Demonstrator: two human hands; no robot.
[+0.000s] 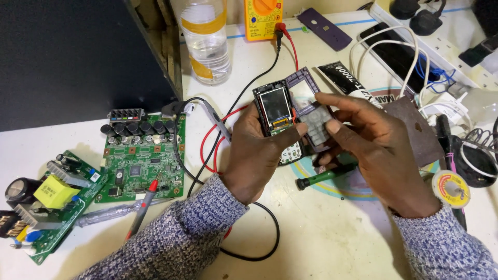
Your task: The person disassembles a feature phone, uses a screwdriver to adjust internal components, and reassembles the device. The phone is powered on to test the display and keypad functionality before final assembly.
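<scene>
While both hands are gripping at frame centre, the left hand (pixel 259 155) is clasping the light, fragile opened phone (pixel 277 111) by its edges and the right hand (pixel 373 150) is pinching its thin purple keypad cover (pixel 311 111).

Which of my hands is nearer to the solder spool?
Right. The right hand lies just left of the solder spool, a small gap apart. The left hand is farther left, holding the opened phone.

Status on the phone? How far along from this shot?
Done: the phone body is opened, its small screen and inner board bare. In hand: the left hand grips that body while the right hand holds the purple front cover with its keypad against it. Left: the two halves are not closed together; the green screwdriver lies unused on the table.
</scene>
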